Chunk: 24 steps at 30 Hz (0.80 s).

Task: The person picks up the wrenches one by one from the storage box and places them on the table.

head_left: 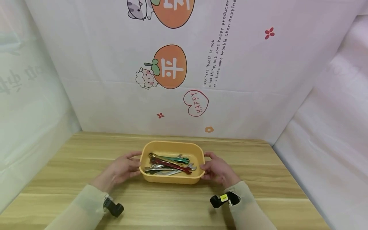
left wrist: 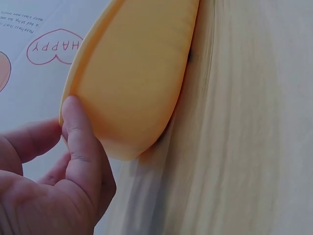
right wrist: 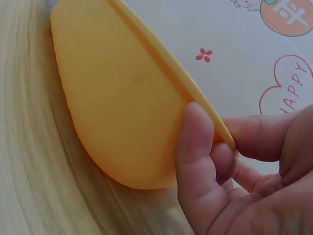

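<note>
A yellow rectangular bin (head_left: 172, 180) stands on the wooden table, holding several wrenches, among them a red one (head_left: 172, 165) and a green one (head_left: 175, 159). At its left end the left hand (head_left: 125, 168) pinches the rim, with fingers on the outer wall of the bin (left wrist: 132, 73) in the left wrist view. The right hand (head_left: 216, 169) grips the opposite end, its thumb over the rim. In the right wrist view, fingers of the right hand (right wrist: 244, 171) lie on both sides of the edge of the bin (right wrist: 117, 98).
The wood-grain table (head_left: 161, 207) extends around the bin. Behind it hangs a white printed cloth (head_left: 244, 108) with orange fruit drawings and a heart, and white cloth also hangs at both sides. A small black camera sits on each wrist.
</note>
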Available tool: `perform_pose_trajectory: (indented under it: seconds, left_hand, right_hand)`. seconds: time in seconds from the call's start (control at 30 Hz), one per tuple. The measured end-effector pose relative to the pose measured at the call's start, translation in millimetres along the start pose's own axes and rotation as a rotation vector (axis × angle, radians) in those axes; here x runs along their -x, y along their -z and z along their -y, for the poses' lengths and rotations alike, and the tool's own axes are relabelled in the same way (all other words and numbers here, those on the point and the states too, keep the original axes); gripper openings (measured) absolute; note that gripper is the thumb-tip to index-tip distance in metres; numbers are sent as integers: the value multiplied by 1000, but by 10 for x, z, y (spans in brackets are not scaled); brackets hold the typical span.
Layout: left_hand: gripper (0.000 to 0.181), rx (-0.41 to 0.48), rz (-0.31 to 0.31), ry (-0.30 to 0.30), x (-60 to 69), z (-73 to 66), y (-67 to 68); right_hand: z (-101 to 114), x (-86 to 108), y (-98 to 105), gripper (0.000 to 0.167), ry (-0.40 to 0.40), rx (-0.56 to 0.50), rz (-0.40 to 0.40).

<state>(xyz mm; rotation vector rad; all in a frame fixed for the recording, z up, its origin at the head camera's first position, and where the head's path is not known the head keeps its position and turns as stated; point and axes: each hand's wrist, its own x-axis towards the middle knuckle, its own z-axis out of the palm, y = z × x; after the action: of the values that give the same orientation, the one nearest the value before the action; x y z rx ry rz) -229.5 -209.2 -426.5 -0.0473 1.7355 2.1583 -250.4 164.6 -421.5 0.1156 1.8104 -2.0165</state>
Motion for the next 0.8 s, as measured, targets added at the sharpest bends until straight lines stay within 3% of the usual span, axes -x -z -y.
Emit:
perform_pose_trajectory:
  seconds: [0.8]
  left_hand:
    - [69, 70, -11, 33, 71, 122, -247]
  right_hand:
    - [-27, 182, 269, 64, -2, 7, 83]
